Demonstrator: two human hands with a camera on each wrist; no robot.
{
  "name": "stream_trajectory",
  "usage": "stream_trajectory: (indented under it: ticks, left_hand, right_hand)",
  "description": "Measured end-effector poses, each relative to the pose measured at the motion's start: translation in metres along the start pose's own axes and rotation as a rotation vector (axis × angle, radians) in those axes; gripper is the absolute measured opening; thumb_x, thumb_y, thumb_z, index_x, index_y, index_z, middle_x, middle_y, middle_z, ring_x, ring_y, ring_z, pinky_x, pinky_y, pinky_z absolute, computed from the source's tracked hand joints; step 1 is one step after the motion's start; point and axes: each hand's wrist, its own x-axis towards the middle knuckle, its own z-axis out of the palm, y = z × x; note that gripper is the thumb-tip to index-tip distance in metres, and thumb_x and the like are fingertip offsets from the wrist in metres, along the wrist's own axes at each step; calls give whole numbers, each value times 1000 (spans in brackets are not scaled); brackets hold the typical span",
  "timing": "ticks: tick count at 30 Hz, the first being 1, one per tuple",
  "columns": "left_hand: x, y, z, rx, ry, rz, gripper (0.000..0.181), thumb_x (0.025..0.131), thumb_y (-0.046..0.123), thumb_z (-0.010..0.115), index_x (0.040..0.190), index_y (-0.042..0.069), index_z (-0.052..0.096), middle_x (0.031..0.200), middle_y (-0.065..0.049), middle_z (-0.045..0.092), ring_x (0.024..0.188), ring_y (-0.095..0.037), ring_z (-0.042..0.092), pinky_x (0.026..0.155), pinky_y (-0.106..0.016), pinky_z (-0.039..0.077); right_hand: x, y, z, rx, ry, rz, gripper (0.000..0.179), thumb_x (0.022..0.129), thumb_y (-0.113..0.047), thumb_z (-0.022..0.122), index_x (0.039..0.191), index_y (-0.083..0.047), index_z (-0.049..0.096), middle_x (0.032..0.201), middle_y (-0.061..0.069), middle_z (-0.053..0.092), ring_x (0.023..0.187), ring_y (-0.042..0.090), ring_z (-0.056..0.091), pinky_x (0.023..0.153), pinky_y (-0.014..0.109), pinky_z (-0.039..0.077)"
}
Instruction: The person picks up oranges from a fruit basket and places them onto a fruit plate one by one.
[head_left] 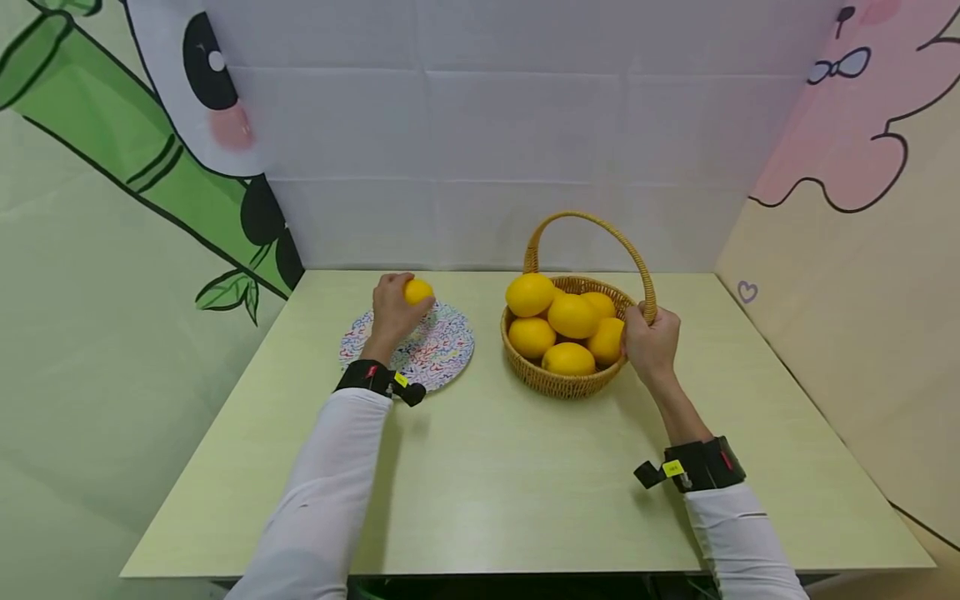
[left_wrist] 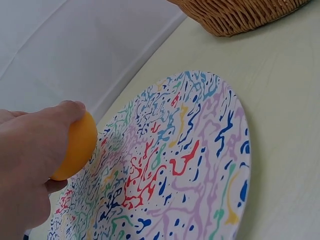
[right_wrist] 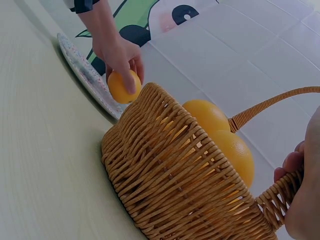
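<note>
My left hand (head_left: pixel 393 315) grips a yellow lemon (head_left: pixel 417 291) above the far part of a round plate (head_left: pixel 444 354) with a multicoloured squiggle pattern. In the left wrist view, thumb and fingers wrap the lemon (left_wrist: pixel 80 147), and its near side is hidden by the hand. To the right stands a woven wicker basket (head_left: pixel 558 385) with a tall arched handle (head_left: pixel 591 218). Several lemons (head_left: pixel 573 316) fill it up to the rim. My right hand (head_left: pixel 654 343) holds the lower right end of that handle, its fingers curled round it in the right wrist view.
Plate and basket stand side by side on a pale table (head_left: pixel 525 492), with a gap between them. A white cloth wall (head_left: pixel 480 150) rises along the back edge, and printed cloth walls flank both sides. The table's front edge lies close to the forearms.
</note>
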Motion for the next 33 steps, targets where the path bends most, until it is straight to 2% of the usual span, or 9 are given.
stream_trajectory:
  ticks: [4,10,13,16,19,23,27,33]
  left_hand:
    - [3,-5,3,-8,-13,8,66,102,26,81,160,4,57,165,-26,49,146,-49,49,122,-63,52]
    - [8,-21,12,-1,-2,19,67,100,32,81,158,4,59,162,-26,50,142,-48,50,117,-59,55]
    - [7,-21,11,-1,-1,18,68,101,31,81,159,3,58,163,-26,49,144,-48,49,119,-60,54]
    - [1,-10,5,-10,-20,6,68,103,26,80,161,1,55,165,-28,47,148,-50,46,125,-65,49]
    - [1,-8,5,22,-24,-7,67,104,27,79,162,3,55,165,-26,48,147,-47,48,124,-66,49]
    - [2,-9,5,62,-39,-9,69,105,29,79,163,4,53,165,-24,50,144,-45,53,124,-65,49]
    - [4,-12,3,62,-68,0,71,106,30,80,166,4,50,167,-25,48,144,-46,54,127,-62,49]
    - [5,-13,0,54,-110,0,75,107,33,79,169,5,46,171,-24,46,147,-46,53,128,-62,49]
  right_hand:
    - [-1,-2,1,2,-1,-6,48,105,-4,50,58,-11,47,41,-4,47,29,14,43,30,24,35]
    - [-2,-2,1,8,-2,14,47,106,-6,50,59,-11,47,41,-4,47,30,15,43,30,24,36]
    - [-1,0,0,8,1,11,47,106,-5,50,59,-12,47,41,-4,47,30,13,43,30,24,36]
    - [0,2,0,7,2,-5,47,106,-2,50,59,-11,47,41,-5,47,30,13,43,30,24,36]
    - [0,3,0,4,1,-16,47,106,-2,49,60,-10,47,41,-4,46,30,15,43,30,24,36]
    - [0,3,0,2,2,-19,47,106,-2,49,60,-10,47,41,-4,46,30,23,42,30,25,36]
    - [1,2,0,-7,1,-25,47,106,-2,49,60,-9,47,41,-4,46,31,32,41,30,25,36]
    - [0,0,0,-4,-6,-25,47,106,-3,50,60,-9,48,41,-3,47,29,25,43,30,25,36]
